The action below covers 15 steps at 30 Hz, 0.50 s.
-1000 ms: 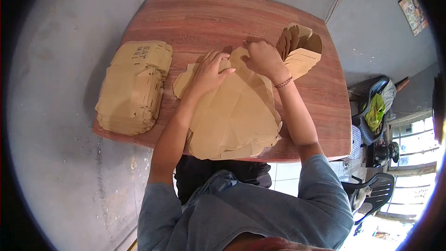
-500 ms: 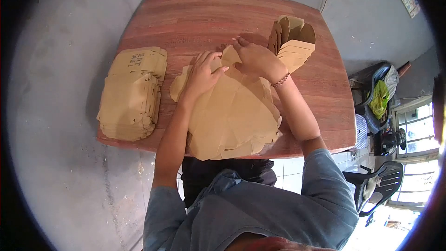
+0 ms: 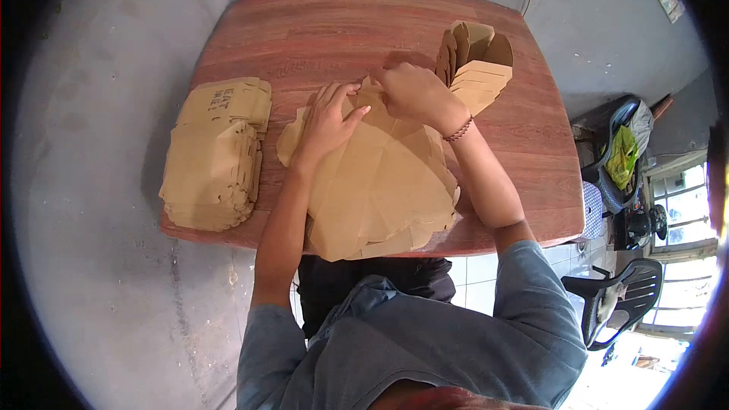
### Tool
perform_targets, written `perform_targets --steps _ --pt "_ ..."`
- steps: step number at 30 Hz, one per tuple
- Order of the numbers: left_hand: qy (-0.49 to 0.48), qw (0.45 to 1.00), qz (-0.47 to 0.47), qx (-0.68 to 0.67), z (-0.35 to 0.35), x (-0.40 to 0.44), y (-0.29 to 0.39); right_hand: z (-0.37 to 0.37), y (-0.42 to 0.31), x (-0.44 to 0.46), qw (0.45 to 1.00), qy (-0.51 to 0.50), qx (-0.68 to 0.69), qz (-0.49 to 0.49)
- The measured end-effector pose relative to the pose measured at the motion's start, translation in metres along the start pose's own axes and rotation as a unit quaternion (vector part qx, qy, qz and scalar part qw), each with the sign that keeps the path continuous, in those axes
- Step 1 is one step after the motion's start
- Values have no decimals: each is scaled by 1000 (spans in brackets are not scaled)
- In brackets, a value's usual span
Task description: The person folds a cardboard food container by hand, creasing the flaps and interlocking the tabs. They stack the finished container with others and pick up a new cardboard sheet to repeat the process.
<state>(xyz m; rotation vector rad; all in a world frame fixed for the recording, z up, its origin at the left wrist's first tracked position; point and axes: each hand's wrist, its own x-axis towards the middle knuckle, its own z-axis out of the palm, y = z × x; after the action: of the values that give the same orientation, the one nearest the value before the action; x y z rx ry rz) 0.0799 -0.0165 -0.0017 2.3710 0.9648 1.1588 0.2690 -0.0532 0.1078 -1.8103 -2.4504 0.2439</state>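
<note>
Flat brown cardboard box blanks [image 3: 372, 182] lie stacked in front of me at the table's near edge. My left hand [image 3: 328, 123] rests on the upper left of the top blank, with its fingers stretched out and thumb apart. At the blank's far end, my right hand [image 3: 418, 95] has its fingers curled together at a small end flap. Its fingertips are partly hidden, but they seem to pinch that flap. A woven bracelet circles the right wrist.
To the left stands a thick pile of flattened cardboard boxes [image 3: 209, 159], the top one printed. Several folded, nested open boxes [image 3: 482, 80] sit at the back right of the wooden table [image 3: 334, 23]. A black plastic chair [image 3: 642, 292] is off to the right.
My right hand's fingers have gone from spread over the flap to curled together at it. The left hand has barely shifted; the blanks stay in place.
</note>
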Motion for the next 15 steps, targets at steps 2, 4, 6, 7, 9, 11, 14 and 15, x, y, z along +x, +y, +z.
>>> perform_targets --steps 2,4,6,7,9,11,14,15 --pt "-4 1000 9 19 -9 1 0 7 10 3 998 59 4 -30" --pt "12 993 35 110 -24 2 1 -2 9 0 991 120 8 -60" --pt "46 992 31 116 -43 3 0 -18 8 -9 971 212 101 -55" --pt "80 989 27 122 -50 3 -3 -24 8 -15 970 214 101 -53" --pt "119 989 6 88 -67 4 -10 -40 8 -23 935 283 206 -61" --pt "157 986 -18 59 -87 1 -23 -50 10 -29 920 300 245 -62" --pt "264 960 -65 -64 -98 -6 -49 -68 7 -43 867 394 305 23" --pt "263 961 -66 -64 -98 -6 -51 -71 10 -46 867 394 306 24"
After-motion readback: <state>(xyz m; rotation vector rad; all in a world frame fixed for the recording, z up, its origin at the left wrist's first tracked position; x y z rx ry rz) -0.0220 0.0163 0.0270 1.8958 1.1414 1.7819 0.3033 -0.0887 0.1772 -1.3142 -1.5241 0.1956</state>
